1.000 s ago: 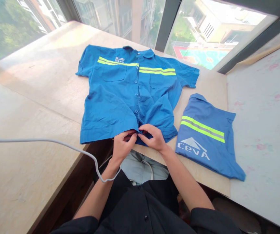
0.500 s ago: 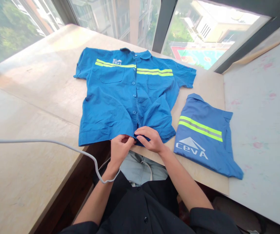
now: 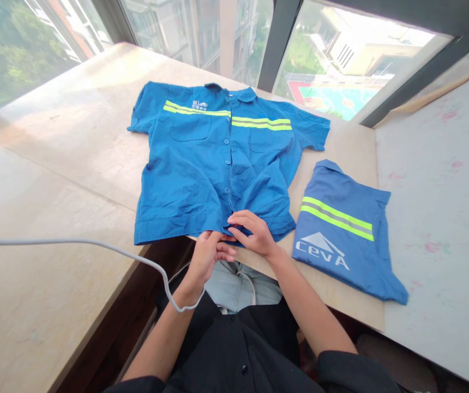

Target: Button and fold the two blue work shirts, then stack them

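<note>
A blue short-sleeved work shirt [image 3: 202,169] with yellow reflective stripes lies spread face up on the wooden table [image 3: 74,136], its button placket running down the middle. My left hand [image 3: 209,256] and my right hand [image 3: 253,232] meet at the bottom of the placket, at the hem by the table's near edge. Both pinch the hem fabric, fingers curled. To the right lies a folded blue shirt [image 3: 343,229] with a white "ceva" logo and yellow stripes.
A white cable [image 3: 95,245] runs from the left across the table to my left wrist. A pale board [image 3: 443,191] with pink stains covers the right side. Large windows [image 3: 332,54] stand behind the table. A gap opens between the table sections below my hands.
My left hand has slid slightly down and back from the hem. My right hand stays at the placket's bottom. The view has shifted a little.
</note>
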